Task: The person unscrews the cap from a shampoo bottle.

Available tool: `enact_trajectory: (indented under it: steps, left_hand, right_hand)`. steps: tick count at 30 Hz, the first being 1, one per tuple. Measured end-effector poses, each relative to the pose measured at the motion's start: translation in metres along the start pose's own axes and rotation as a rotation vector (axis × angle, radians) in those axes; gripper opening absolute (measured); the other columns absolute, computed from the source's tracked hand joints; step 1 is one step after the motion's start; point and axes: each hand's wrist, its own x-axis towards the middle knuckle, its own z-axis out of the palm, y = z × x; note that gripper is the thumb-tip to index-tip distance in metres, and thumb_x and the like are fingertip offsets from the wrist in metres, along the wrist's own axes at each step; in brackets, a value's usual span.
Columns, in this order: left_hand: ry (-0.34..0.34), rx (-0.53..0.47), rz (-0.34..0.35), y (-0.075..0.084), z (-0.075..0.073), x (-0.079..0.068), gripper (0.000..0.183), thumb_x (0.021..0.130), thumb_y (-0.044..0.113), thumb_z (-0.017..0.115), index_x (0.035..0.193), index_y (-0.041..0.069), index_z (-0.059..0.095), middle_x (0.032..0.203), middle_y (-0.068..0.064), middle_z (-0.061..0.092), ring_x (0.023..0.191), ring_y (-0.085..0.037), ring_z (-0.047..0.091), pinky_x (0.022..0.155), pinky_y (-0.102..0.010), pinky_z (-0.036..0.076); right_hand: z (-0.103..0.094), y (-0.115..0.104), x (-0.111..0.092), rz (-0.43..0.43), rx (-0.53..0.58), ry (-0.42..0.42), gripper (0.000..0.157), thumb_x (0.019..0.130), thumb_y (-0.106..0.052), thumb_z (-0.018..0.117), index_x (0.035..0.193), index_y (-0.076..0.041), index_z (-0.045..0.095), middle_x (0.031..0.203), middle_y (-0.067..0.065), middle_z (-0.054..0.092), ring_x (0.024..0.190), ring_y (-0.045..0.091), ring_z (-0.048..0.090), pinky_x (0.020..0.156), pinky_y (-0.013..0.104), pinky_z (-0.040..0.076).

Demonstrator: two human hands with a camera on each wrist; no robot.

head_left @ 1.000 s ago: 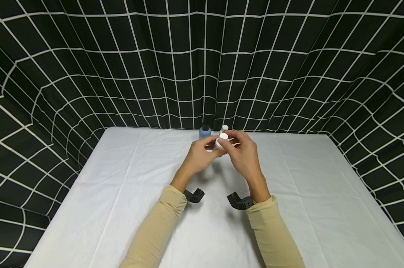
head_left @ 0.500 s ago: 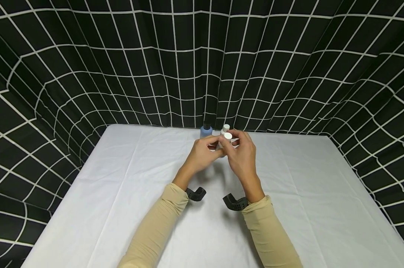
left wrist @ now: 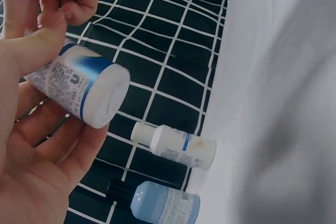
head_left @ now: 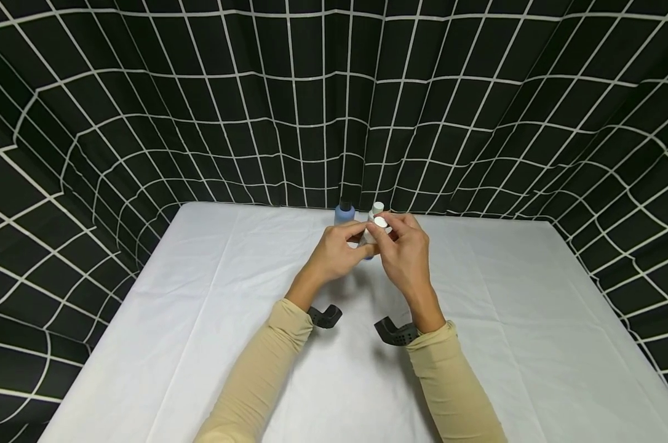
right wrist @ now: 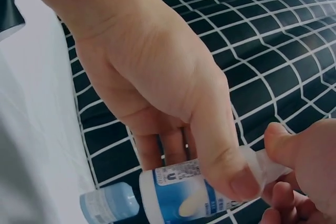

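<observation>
Above the back part of the table, a white bottle with a blue-and-white label [left wrist: 79, 80] is held in both hands. My left hand [head_left: 334, 252] grips its body, with the thumb on one side and the fingers around the other. At the top end, the fingers of my right hand [head_left: 406, 252] pinch around the white cap [head_left: 380, 221]. In the left wrist view the bottle's white base faces the camera. Whether the cap is loose or seated cannot be seen. The right hand largely hides the cap in the wrist views.
Behind the hands, a light-blue bottle with a black top [head_left: 344, 215] stands near the table's back edge. Beside it is a smaller white bottle [left wrist: 184, 146] with a white cap. A black curtain with white grid lines [head_left: 290, 111] borders the white-covered table [head_left: 229, 277].
The held bottle has shifted slightly to the right in the head view, partly with the camera's own movement. My right fingers have changed position around the cap. The left hand keeps its hold.
</observation>
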Motion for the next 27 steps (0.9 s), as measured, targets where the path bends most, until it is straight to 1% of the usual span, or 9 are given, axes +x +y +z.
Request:
enact_trajectory:
  steps: [2, 5, 9, 12, 15, 18, 20, 24, 27]
  left_hand:
    - [-0.016, 0.0, 0.002, -0.001, 0.0, 0.0, 0.032, 0.091, 0.027, 0.077, 0.121, 0.014, 0.074, 0.11, -0.001, 0.075, 0.101, -0.015, 0.071, 0.092, -0.025, 0.058]
    - [-0.041, -0.041, -0.007, -0.001, -0.001, 0.001, 0.032, 0.09, 0.027, 0.078, 0.119, 0.014, 0.075, 0.108, -0.002, 0.075, 0.099, -0.014, 0.071, 0.091, -0.02, 0.057]
    - [-0.073, -0.132, -0.018, -0.001, 0.0, 0.002, 0.036, 0.089, 0.028, 0.08, 0.122, 0.014, 0.074, 0.112, -0.004, 0.076, 0.1, -0.014, 0.072, 0.09, -0.021, 0.058]
    - [-0.106, -0.184, -0.024, -0.003, 0.0, 0.002, 0.037, 0.089, 0.025, 0.08, 0.123, 0.012, 0.073, 0.114, -0.006, 0.076, 0.099, -0.013, 0.072, 0.09, -0.021, 0.059]
    - [-0.152, -0.243, -0.038, -0.003, 0.0, 0.001, 0.036, 0.089, 0.02, 0.08, 0.122, 0.008, 0.073, 0.11, -0.01, 0.076, 0.096, -0.011, 0.072, 0.088, -0.021, 0.059]
    - [-0.198, -0.296, -0.038, 0.0, -0.001, 0.0, 0.035, 0.09, 0.017, 0.079, 0.122, 0.005, 0.072, 0.107, -0.013, 0.076, 0.095, -0.009, 0.072, 0.087, -0.022, 0.059]
    - [-0.214, -0.309, -0.025, 0.004, -0.004, 0.0, 0.034, 0.09, 0.015, 0.078, 0.122, 0.004, 0.072, 0.105, -0.013, 0.076, 0.094, -0.009, 0.072, 0.087, -0.024, 0.059]
    - [-0.201, -0.288, 0.016, 0.012, -0.009, -0.001, 0.033, 0.09, 0.015, 0.079, 0.12, 0.005, 0.072, 0.105, -0.01, 0.075, 0.094, -0.011, 0.07, 0.09, -0.025, 0.059]
    - [-0.186, -0.277, 0.029, 0.014, -0.011, -0.001, 0.032, 0.089, 0.015, 0.079, 0.119, 0.006, 0.072, 0.106, -0.009, 0.074, 0.096, -0.013, 0.068, 0.093, -0.025, 0.058]
  right_hand:
    - [-0.001, 0.0, 0.0, -0.012, -0.008, -0.016, 0.029, 0.093, -0.021, 0.076, 0.112, 0.001, 0.076, 0.096, 0.017, 0.067, 0.073, 0.022, 0.056, 0.064, 0.017, 0.038]
    - [-0.003, -0.001, 0.0, -0.035, -0.013, -0.04, 0.029, 0.094, -0.02, 0.074, 0.113, 0.002, 0.075, 0.095, 0.017, 0.065, 0.073, 0.021, 0.052, 0.064, 0.02, 0.038]
    - [-0.008, -0.001, 0.001, -0.063, 0.0, -0.075, 0.029, 0.094, -0.02, 0.074, 0.113, 0.002, 0.075, 0.096, 0.017, 0.065, 0.073, 0.018, 0.048, 0.063, 0.022, 0.038]
    - [-0.011, 0.003, 0.003, -0.061, 0.026, -0.13, 0.027, 0.095, -0.02, 0.073, 0.112, 0.001, 0.076, 0.098, 0.016, 0.065, 0.074, 0.015, 0.048, 0.064, 0.021, 0.038]
    - [-0.017, 0.008, 0.005, -0.034, 0.112, -0.217, 0.024, 0.098, -0.018, 0.069, 0.112, 0.0, 0.075, 0.101, 0.014, 0.066, 0.079, 0.012, 0.052, 0.067, 0.017, 0.042]
    - [-0.025, 0.011, 0.006, -0.012, 0.231, -0.291, 0.022, 0.099, -0.013, 0.066, 0.114, 0.0, 0.074, 0.106, 0.013, 0.067, 0.09, 0.009, 0.057, 0.076, 0.014, 0.048]
    - [-0.028, 0.012, 0.007, -0.005, 0.31, -0.319, 0.022, 0.1, -0.01, 0.064, 0.116, 0.002, 0.072, 0.108, 0.013, 0.067, 0.098, 0.007, 0.059, 0.084, 0.014, 0.05]
    - [-0.032, 0.009, 0.007, -0.03, 0.375, -0.345, 0.023, 0.101, -0.01, 0.063, 0.12, 0.0, 0.071, 0.111, 0.012, 0.067, 0.102, 0.008, 0.061, 0.087, 0.015, 0.051]
    - [-0.034, 0.007, 0.006, -0.042, 0.384, -0.356, 0.026, 0.102, -0.011, 0.062, 0.126, -0.005, 0.07, 0.115, 0.011, 0.068, 0.104, 0.009, 0.062, 0.089, 0.016, 0.052]
